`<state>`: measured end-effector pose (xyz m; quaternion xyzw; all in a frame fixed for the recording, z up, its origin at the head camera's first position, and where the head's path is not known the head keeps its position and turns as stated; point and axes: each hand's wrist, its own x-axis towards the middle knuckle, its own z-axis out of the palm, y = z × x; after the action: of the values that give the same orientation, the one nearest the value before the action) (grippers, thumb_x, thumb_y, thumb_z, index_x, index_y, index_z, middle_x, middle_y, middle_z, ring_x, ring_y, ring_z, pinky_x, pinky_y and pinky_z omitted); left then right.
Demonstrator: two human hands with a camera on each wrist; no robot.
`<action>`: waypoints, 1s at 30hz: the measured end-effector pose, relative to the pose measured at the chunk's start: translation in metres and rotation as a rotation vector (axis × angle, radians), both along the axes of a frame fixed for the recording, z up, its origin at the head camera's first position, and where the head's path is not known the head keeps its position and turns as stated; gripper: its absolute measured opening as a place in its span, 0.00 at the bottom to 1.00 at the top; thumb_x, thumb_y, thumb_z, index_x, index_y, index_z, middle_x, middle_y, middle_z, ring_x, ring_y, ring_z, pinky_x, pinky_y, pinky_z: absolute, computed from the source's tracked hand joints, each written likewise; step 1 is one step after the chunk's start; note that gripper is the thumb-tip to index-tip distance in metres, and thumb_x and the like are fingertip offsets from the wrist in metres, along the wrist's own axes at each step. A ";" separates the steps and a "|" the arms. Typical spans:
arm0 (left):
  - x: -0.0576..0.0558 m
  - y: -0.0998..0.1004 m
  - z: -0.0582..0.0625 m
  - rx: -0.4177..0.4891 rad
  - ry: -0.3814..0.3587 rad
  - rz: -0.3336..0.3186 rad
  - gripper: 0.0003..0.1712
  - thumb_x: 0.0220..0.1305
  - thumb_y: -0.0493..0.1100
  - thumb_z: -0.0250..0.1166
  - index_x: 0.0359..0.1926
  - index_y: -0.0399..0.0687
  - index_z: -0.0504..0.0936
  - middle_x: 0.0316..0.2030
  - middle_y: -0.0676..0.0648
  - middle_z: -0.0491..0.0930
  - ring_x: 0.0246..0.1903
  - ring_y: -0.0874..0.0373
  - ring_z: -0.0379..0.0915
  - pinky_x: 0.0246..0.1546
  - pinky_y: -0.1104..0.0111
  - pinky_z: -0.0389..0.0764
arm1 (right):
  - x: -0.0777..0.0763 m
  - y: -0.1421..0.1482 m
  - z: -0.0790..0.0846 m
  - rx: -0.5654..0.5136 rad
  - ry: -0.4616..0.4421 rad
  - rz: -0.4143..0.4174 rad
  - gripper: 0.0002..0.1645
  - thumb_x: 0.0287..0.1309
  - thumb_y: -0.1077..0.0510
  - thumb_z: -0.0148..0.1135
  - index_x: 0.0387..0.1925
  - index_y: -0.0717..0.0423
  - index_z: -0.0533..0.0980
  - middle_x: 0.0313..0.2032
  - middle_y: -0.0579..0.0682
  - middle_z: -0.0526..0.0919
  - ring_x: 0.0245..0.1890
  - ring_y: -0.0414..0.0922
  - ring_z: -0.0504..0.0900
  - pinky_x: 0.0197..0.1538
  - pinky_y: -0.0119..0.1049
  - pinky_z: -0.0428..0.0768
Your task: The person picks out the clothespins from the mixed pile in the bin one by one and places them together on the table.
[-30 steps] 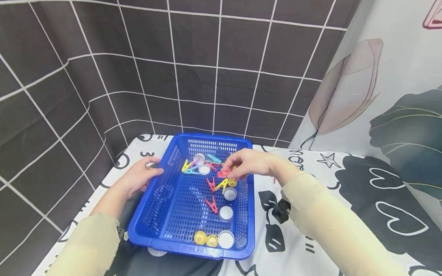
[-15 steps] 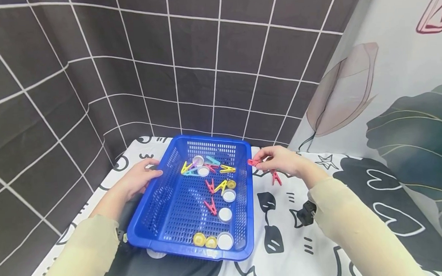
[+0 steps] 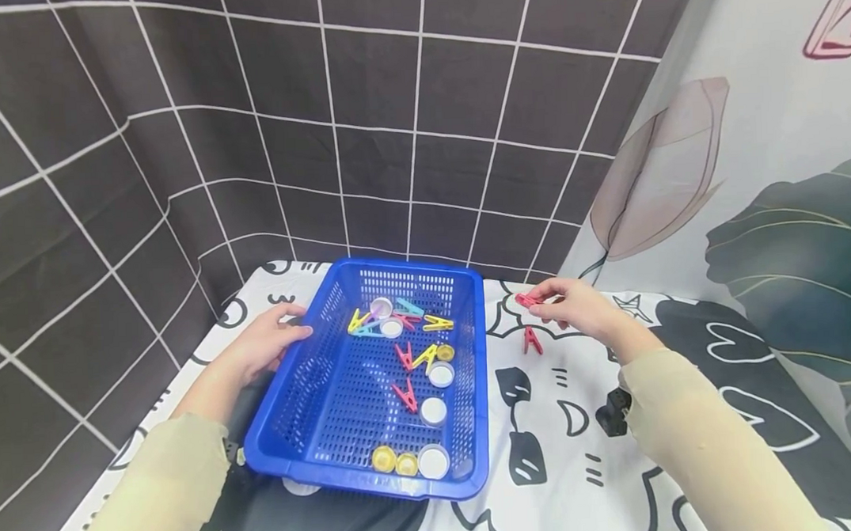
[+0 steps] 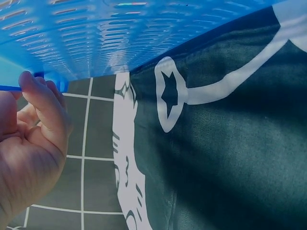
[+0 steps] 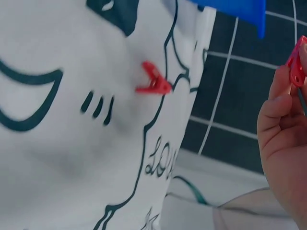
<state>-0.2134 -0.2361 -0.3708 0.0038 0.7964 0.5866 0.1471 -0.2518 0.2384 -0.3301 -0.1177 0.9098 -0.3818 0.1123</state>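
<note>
My left hand (image 3: 268, 340) grips the left rim of a blue plastic basket (image 3: 277, 462); the left wrist view has its fingers and thumb pinching that rim. Off the basket's right side, my right hand (image 3: 570, 307) pinches a red clothespin (image 3: 527, 300) above the cloth. A second red clothespin (image 3: 532, 340) lies on the cloth just below that hand. Inside the basket are more clothespins, among them a yellow clothespin (image 3: 438, 323), a red clothespin (image 3: 406, 395) and a light blue clothespin (image 3: 409, 306).
White round caps such as the one at the front right, a white cap (image 3: 434, 461), and yellow caps like this yellow cap (image 3: 384, 459) lie among the clothespins. A black-and-white patterned cloth (image 3: 548, 466) covers the surface. Behind stands a dark grid-patterned curtain (image 3: 385, 156).
My right hand has lifted a red clothespin out of the basket and carried it right, past the rim and over the cloth. The left hand stays on the rim.
</note>
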 end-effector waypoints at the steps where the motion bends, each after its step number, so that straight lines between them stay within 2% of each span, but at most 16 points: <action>1: 0.000 0.000 0.000 -0.003 0.002 0.002 0.32 0.65 0.41 0.56 0.66 0.39 0.55 0.41 0.36 0.77 0.28 0.51 0.81 0.29 0.55 0.83 | 0.000 0.003 -0.001 0.003 0.008 -0.006 0.21 0.57 0.51 0.64 0.49 0.57 0.75 0.43 0.54 0.77 0.35 0.51 0.76 0.35 0.39 0.77; 8: -0.001 0.000 0.002 -0.011 0.007 0.001 0.32 0.65 0.41 0.56 0.66 0.39 0.55 0.42 0.36 0.77 0.28 0.51 0.81 0.28 0.56 0.83 | 0.002 0.025 -0.006 0.042 0.048 -0.067 0.26 0.58 0.48 0.63 0.52 0.60 0.73 0.45 0.58 0.77 0.31 0.49 0.76 0.35 0.39 0.77; 12: -0.002 0.000 0.003 -0.001 0.006 -0.002 0.33 0.65 0.41 0.57 0.66 0.39 0.54 0.42 0.36 0.77 0.28 0.51 0.81 0.29 0.55 0.83 | 0.003 0.033 -0.007 0.078 0.070 -0.109 0.27 0.59 0.47 0.62 0.52 0.61 0.72 0.46 0.60 0.76 0.32 0.50 0.77 0.36 0.39 0.77; 16: -0.002 0.000 0.003 0.000 0.000 0.000 0.33 0.65 0.41 0.57 0.66 0.39 0.54 0.43 0.35 0.77 0.29 0.51 0.81 0.29 0.55 0.83 | 0.003 0.038 -0.011 0.062 0.058 -0.164 0.26 0.60 0.49 0.61 0.51 0.63 0.71 0.47 0.62 0.75 0.34 0.49 0.79 0.35 0.39 0.77; 22: -0.001 0.000 0.001 0.001 -0.009 0.005 0.32 0.65 0.41 0.56 0.66 0.40 0.55 0.44 0.35 0.76 0.29 0.51 0.81 0.30 0.55 0.83 | 0.007 0.041 -0.026 0.108 0.107 -0.280 0.27 0.60 0.48 0.60 0.50 0.65 0.71 0.42 0.62 0.78 0.37 0.52 0.79 0.36 0.39 0.76; 26: -0.001 0.000 0.000 0.009 -0.010 0.006 0.32 0.66 0.41 0.56 0.66 0.40 0.55 0.45 0.34 0.75 0.30 0.50 0.81 0.30 0.54 0.83 | 0.009 0.041 -0.039 0.109 0.150 -0.366 0.27 0.61 0.48 0.58 0.51 0.67 0.71 0.43 0.63 0.77 0.42 0.55 0.76 0.42 0.46 0.75; 30: 0.000 0.000 0.000 0.009 -0.011 0.009 0.31 0.66 0.41 0.56 0.66 0.40 0.55 0.46 0.33 0.75 0.31 0.50 0.81 0.31 0.54 0.83 | 0.009 0.042 -0.052 0.087 0.173 -0.449 0.27 0.61 0.47 0.58 0.51 0.66 0.72 0.45 0.63 0.77 0.43 0.55 0.74 0.42 0.44 0.73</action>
<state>-0.2136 -0.2358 -0.3708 -0.0021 0.7930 0.5908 0.1487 -0.2430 0.2800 -0.3820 0.0602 0.9349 -0.3463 -0.0489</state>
